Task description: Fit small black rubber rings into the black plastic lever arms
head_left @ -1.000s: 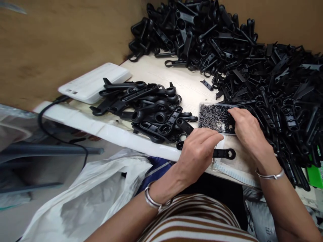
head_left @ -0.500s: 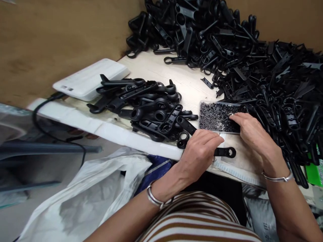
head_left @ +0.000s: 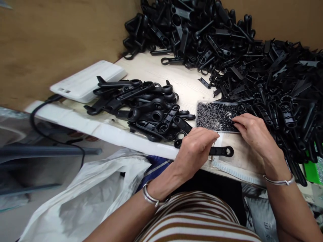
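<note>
My left hand [head_left: 195, 149] is closed around a black plastic lever-like part [head_left: 222, 151], whose ringed end sticks out to the right near the table's front edge. My right hand [head_left: 258, 136] has thumb and fingers pinched together at the right side of a shallow clear tray [head_left: 209, 131]. The tray is full of tiny dark pieces [head_left: 210, 114], too small to name for certain. Anything between the right fingertips is too small to make out. Just left of the tray lies a heap of similar black lever parts [head_left: 151, 114].
A large pile of black plastic parts [head_left: 227, 53] covers the back and right of the table [head_left: 143, 65]. On the left stands a white box-shaped device [head_left: 88, 79] with a black cable [head_left: 31, 116]. A white sack [head_left: 101, 188] hangs below the front edge; something green [head_left: 311, 168] shows at right.
My right fingers have shifted slightly within the tray's right part and drawn closer into a pinch. The left hand keeps the lever part in nearly the same place; the view has shifted a little.
</note>
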A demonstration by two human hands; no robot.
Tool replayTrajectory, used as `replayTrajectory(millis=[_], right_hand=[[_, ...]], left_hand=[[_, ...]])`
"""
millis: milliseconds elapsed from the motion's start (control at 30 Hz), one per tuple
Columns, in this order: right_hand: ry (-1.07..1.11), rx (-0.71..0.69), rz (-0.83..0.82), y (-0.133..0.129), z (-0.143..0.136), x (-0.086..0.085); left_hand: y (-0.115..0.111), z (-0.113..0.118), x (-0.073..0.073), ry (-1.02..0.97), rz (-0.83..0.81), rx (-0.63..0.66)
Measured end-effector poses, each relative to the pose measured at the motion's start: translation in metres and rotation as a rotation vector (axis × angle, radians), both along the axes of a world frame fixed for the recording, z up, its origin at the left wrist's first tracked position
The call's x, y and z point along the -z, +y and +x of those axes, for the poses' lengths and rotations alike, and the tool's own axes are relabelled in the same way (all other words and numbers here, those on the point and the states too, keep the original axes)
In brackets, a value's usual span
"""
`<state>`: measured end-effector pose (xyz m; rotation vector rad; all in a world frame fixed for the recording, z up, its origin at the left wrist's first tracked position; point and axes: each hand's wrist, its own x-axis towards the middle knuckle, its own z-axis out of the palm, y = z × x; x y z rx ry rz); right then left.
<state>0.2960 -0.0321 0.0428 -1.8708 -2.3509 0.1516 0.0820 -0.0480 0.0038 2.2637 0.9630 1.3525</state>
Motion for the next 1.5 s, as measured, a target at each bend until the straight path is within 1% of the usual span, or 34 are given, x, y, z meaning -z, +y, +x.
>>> replayTrajectory(millis=[133, 200, 267, 367, 467, 633, 767, 867, 1000, 1167, 1233, 1300, 1333, 1400, 1467, 1500], right_hand=[[-0.111, 0.032, -0.042, 0.006, -0.010, 0.000], [-0.108, 0.028, -0.070, 0.007, -0.013, -0.001], [-0.061, 0.006, -0.078, 0.008, -0.011, -0.001], [-0.003, 0.020, -0.023, 0.007, -0.003, 0.000], [-0.015, 0.060, 0.020, 0.004, 0.004, -0.002], [-0.170, 0.075, -0.075, 0.000, 0.000, -0.009], [-0.327, 0.126, -0.079, 0.001, -0.008, -0.008], [-0.410, 0.134, -0.076, 0.002, -0.013, -0.006], [-0.466, 0.129, -0.060, 0.003, -0.017, -0.003], [-0.466, 0.129, -0.051, 0.001, -0.018, -0.005], [-0.388, 0.148, -0.023, 0.000, -0.015, -0.009], [-0.184, 0.194, 0.021, -0.004, -0.009, -0.014], [-0.027, 0.232, 0.036, -0.008, -0.006, -0.016], [0.359, 0.325, 0.030, -0.018, 0.000, -0.019], [0.738, 0.415, -0.001, -0.030, 0.001, -0.018], [0.892, 0.448, -0.019, -0.036, 0.000, -0.016]], left_hand=[[0.000, -0.002, 0.000, 0.004, -0.012, -0.009], [0.000, -0.004, 0.001, -0.002, -0.019, -0.011], [0.000, -0.005, 0.001, -0.009, -0.022, -0.012], [0.001, -0.006, 0.001, -0.016, -0.022, -0.012], [0.001, -0.008, 0.000, -0.018, -0.023, -0.012], [0.000, -0.007, -0.001, -0.026, -0.019, -0.004], [-0.001, -0.007, -0.001, -0.016, -0.017, -0.007], [-0.002, -0.007, -0.003, -0.014, -0.027, -0.013], [-0.002, -0.008, -0.003, -0.017, -0.046, -0.014], [0.000, -0.006, -0.002, -0.026, -0.046, -0.005], [0.000, -0.006, -0.002, -0.029, -0.042, -0.004], [0.000, -0.006, -0.004, -0.037, -0.038, -0.009], [-0.001, -0.007, -0.005, -0.040, -0.042, -0.012], [-0.002, -0.008, -0.006, -0.049, -0.065, -0.014], [-0.003, -0.008, -0.008, -0.071, -0.099, -0.020], [-0.004, -0.007, -0.009, -0.085, -0.119, -0.019]])
